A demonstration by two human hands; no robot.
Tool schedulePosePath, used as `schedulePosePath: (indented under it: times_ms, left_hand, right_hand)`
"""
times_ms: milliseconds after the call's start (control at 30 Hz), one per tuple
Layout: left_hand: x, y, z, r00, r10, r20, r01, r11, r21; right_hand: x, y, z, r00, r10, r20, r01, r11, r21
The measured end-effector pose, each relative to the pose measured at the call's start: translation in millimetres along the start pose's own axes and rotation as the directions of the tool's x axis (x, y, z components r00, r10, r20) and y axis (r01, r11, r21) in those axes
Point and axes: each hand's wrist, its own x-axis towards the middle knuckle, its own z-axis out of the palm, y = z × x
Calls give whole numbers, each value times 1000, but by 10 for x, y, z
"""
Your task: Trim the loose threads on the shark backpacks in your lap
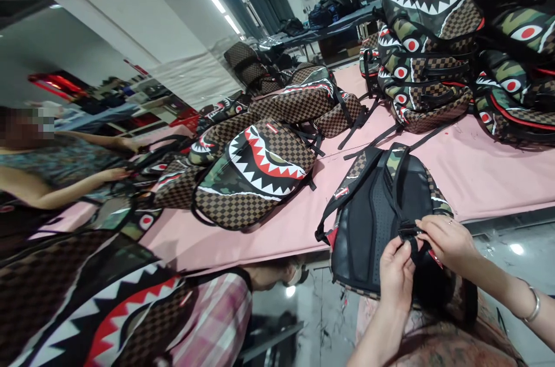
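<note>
Your left hand (398, 271) and right hand (447, 243) pinch a black webbing strap (406, 233) on the black-backed, brown-checkered backpack (362, 222); it looks attached, the handling unfinished.

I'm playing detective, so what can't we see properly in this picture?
Head view: front of the held bag, turned away.
Head view: buckle, partly covered by the left hand and right hand.
Head view: lower-left bag, cut off by the left and bottom edges.
Head view: dark bags at the back, too small to tell apart.
</note>
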Motion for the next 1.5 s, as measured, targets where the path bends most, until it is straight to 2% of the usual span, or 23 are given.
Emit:
schedulePosePath:
  times_ms: [133, 267, 367, 467, 600, 667, 733, 767, 833, 867, 900, 933, 967, 1033, 1100, 1167, 1300, 1500]
  left_hand:
    - [-22, -16, -6, 997, 74, -5, -74, 996, 42]
    - [-5, -25, -33, 985, 175, -7, -174, 982, 76]
    - [15, -62, -48, 963, 270, 13, -269, 952, 148]
    - [24, -123, -59, 926, 377, 6, -364, 892, 269]
    - [26, -170, -78, 906, 422, 7, -393, 838, 377]
    - [33, -166, -91, 901, 434, -3, -395, 822, 410]
    - [43, -154, -105, 914, 406, 7, -375, 837, 399]
    - [48, -146, -110, 926, 376, 25, -357, 856, 375]
    - [58, -130, -119, 949, 307, 70, -313, 900, 303]
    - [63, -121, -122, 957, 277, 84, -289, 921, 261]
    - [66, -111, -123, 963, 252, 90, -266, 938, 222]
    - [69, -99, -123, 969, 230, 90, -244, 952, 188]
    - [71, -87, -122, 974, 208, 89, -220, 962, 160]
    - [72, -59, -117, 981, 176, 81, -185, 974, 129]
    - [71, -35, -111, 985, 154, 77, -162, 979, 119]
    - [69, -22, -106, 988, 136, 77, -145, 982, 122]
    - [72, -34, -103, 987, 128, 102, -141, 981, 131]
    - [95, -75, -113, 981, 173, 91, -185, 972, 145]
  right_hand:
    - [-11, 16, 2, 1000, 29, -10, -28, 999, 41]
    - [-47, 38, -26, 993, 110, -33, -103, 980, 169]
    - [-15, 19, -53, 981, 186, 51, -193, 932, 307]
    - [66, -17, -34, 973, 196, 119, -229, 875, 427]
    - [178, -64, 76, 973, 186, 136, -229, 835, 501]
    - [220, -89, 134, 950, 264, 168, -313, 795, 520]
    - [257, -105, 165, 884, 411, 224, -456, 650, 608]
    - [274, -103, 164, 834, 485, 262, -518, 524, 676]
    - [302, -75, 127, 742, 584, 330, -550, 249, 797]
    - [309, -49, 95, 718, 602, 350, -529, 144, 836]
    - [308, -18, 58, 708, 608, 359, -507, 84, 858]
    - [297, 16, 23, 707, 610, 356, -500, 76, 863]
    - [272, 49, -5, 715, 607, 348, -512, 114, 851]
    - [185, 106, -24, 742, 592, 315, -550, 269, 791]
    - [61, 142, 14, 772, 563, 296, -577, 423, 699]
    - [-66, 153, 85, 786, 541, 299, -594, 529, 606]
    - [-212, 93, 152, 810, 518, 274, -581, 647, 494]
    - [-185, -89, -47, 904, 351, 243, -419, 843, 338]
